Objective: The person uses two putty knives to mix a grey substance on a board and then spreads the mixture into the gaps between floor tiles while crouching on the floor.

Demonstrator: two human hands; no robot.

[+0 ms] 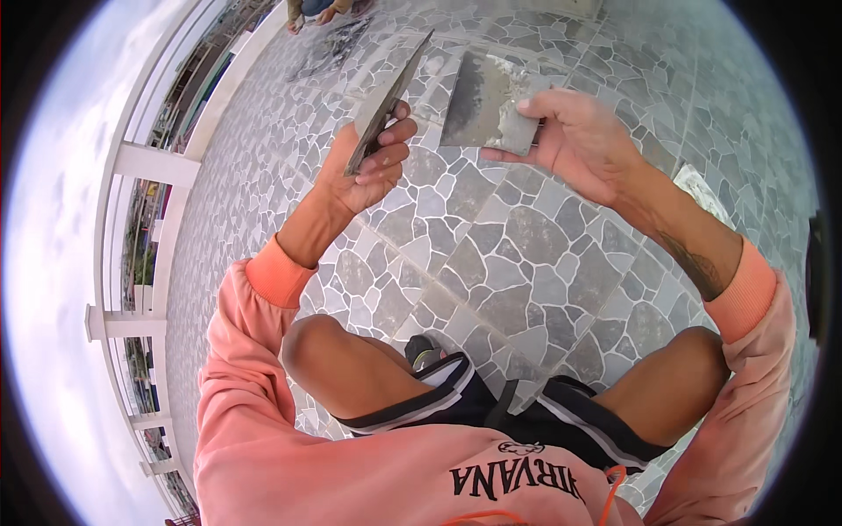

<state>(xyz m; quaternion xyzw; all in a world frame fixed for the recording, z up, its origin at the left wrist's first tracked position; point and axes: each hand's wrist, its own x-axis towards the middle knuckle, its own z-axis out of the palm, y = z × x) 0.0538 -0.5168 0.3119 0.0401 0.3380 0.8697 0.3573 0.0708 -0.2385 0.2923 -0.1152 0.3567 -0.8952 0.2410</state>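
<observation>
My left hand (373, 167) is closed around a flat metal trowel (390, 96). Its blade stands nearly edge-on, tip pointing away from me; the handle is mostly hidden by my fingers. To the right, my right hand (583, 140) grips a thin, square grey plate (478, 101) by its near right corner, thumb on top and fingers beneath. Pale, crumbly paste (517, 110) is smeared along the plate's right side, and the left part looks darker and smoother. Both things are held above the floor, apart from each other.
Grey stone-patterned floor tiles (509, 237) with white joints spread all around. A white railing (132, 324) runs along the left. Another person's hands (324, 13) show at the far upper left, near a dark patch. A pale, flat object (702, 193) lies beside my right forearm.
</observation>
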